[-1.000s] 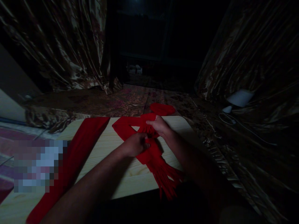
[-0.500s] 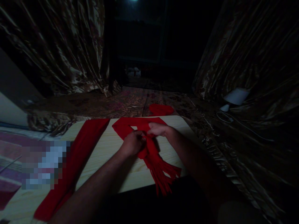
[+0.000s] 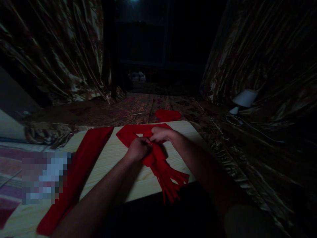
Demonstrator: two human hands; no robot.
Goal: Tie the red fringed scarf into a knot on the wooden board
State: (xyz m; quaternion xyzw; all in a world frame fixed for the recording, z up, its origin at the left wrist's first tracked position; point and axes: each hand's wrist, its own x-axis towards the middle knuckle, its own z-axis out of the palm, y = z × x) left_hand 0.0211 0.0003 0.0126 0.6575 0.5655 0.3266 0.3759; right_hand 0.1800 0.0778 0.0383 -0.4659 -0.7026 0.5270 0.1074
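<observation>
A red fringed scarf lies looped on a pale wooden table, its fringed end hanging over the near edge. Both my hands grip it where the loop crosses. My left hand is closed on the cloth from the near left, fingertips partly hidden. From the right, my right hand pinches the scarf just above, close to the left fingertips. Along the table's left side stretches a long folded red cloth, partly behind my left forearm.
A round red item lies beyond the table's far edge on patterned fabric. To the right stands a small white lamp with a loose cord. Patterned curtains hang on both sides of a dark window. A pixelated patch covers something at left.
The whole view has shifted slightly. My right hand has come a little closer to my left at the scarf's crossing; both still grip the cloth.
</observation>
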